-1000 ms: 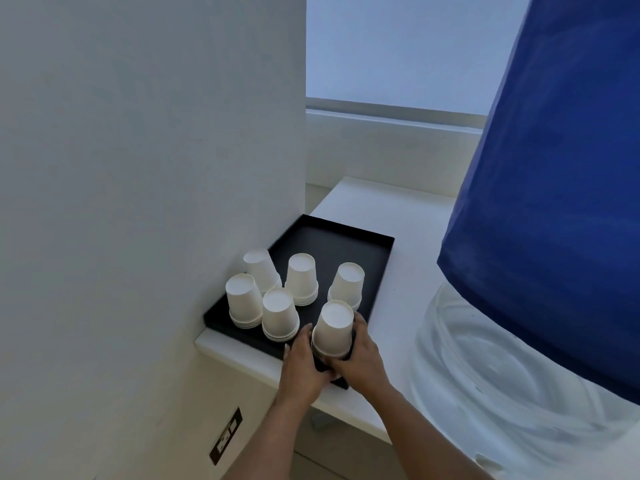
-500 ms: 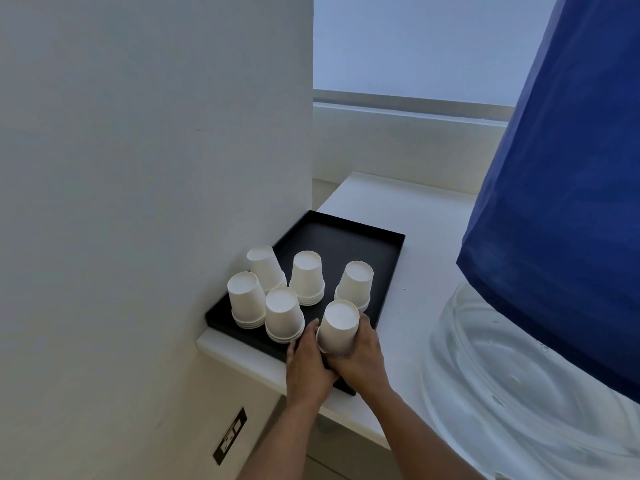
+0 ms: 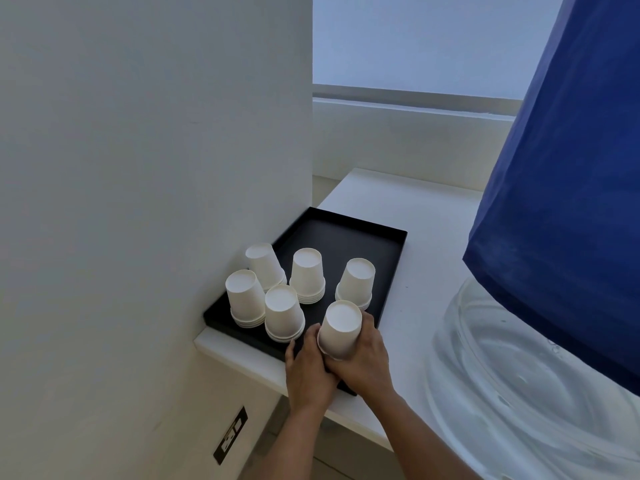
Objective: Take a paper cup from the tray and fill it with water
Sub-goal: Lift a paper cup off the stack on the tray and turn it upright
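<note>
Both hands are hiding the rim of the cup [image 3: 339, 329] at the tray's [image 3: 391, 268] near right corner, so whether more cups are nested beneath is unclear. The left hand [image 3: 308, 370] and right hand [image 3: 363, 362] are clasping it, now lifted and tilted compared with a second ago. Five stacks [image 3: 282, 311] are standing behind; a water jug [image 3: 519, 375] is crowding the counter's [image 3: 422, 265] right edge.

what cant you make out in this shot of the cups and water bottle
Head view only:
- Base of the held cup: covered by the left hand and right hand, so whether it has left its stack is unclear.
- Tray: near corner hidden by both hands.
- Water bottle: top under the blue cover, rest cut off by the right edge; no tap visible.
</note>
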Motion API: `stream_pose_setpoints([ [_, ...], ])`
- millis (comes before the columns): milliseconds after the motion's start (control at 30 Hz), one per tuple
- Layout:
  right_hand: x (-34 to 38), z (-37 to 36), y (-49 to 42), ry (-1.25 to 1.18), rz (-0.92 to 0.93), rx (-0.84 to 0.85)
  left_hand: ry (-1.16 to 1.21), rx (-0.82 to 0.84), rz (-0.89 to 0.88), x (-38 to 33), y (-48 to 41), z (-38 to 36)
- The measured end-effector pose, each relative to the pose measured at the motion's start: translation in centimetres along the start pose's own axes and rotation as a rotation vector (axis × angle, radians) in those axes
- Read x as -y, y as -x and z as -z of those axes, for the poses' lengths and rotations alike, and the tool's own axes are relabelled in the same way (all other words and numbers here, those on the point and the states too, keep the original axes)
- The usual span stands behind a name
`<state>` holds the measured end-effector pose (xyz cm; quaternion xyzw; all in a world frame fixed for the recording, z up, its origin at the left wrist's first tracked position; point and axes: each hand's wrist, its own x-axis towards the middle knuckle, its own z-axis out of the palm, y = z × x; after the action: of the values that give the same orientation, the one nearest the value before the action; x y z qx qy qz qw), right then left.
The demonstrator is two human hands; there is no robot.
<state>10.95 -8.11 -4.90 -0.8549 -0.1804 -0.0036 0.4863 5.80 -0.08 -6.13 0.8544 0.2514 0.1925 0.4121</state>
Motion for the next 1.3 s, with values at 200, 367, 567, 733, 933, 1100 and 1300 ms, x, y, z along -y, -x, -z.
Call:
stream_pose_setpoints([
  [200,0.1,0.0,-0.1,-0.058,-0.019,-0.008,-0.005,-0.015,0.013,-0.5,0.0,0.1],
  [367,0.3,0.2,0.0,-0.13,0.002,-0.006,-0.022,-0.02,-0.008,-0.9,0.2,0.3],
  [567,1.2,1.0,-0.2,-0.236,0.029,-0.013,-0.042,-0.005,-0.003,-1.0,0.4,0.3],
  [733,3.2,2.1,-0.5,-0.279,0.078,-0.073,-0.078,0.078,0.007,-1.3,0.4,0.6],
  [933,5.0,4.6,0.7,-0.28,0.143,-0.143,0.142,0.15,0.057,-2.2,1.1,2.1],
  [1100,6.1,6.7,4.4,-0.295,0.139,-0.142,0.487,-0.088,0.143,-5.2,3.9,4.7],
  [1300,6.2,7.7,10.1,-0.336,0.066,-0.131,0.945,0.232,0.441,-8.4,7.0,7.5],
])
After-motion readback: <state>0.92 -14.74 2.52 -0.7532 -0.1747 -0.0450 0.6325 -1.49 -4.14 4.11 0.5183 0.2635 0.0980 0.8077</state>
